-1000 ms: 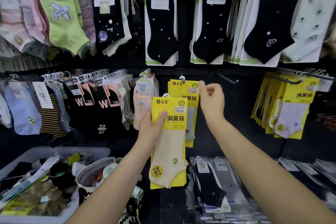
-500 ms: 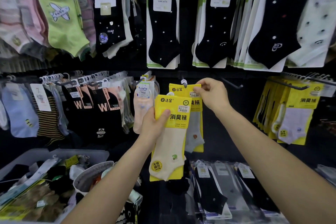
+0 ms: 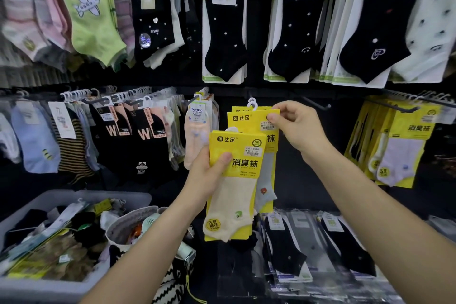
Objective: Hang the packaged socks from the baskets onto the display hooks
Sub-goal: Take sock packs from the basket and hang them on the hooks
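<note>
My left hand grips a yellow-carded pack of cream socks in front of the display, its thumb across the card. Just behind it hang two yellow packs with grey socks from a white hanger loop on a display hook. My right hand pinches the top right corner of the front hanging pack. A grey plastic basket at the lower left holds several mixed sock packs.
Rows of hung socks fill the wall above and to the left. An empty black hook juts out right of my right hand. More yellow packs hang at the right. A patterned fabric basket stands beside the grey one. Bagged black socks lie below.
My right hand moved left from beside the hanging yellow pack to pinch its top corner. My left hand kept hold of the cream sock pack, which shifted slightly up toward the hook.
</note>
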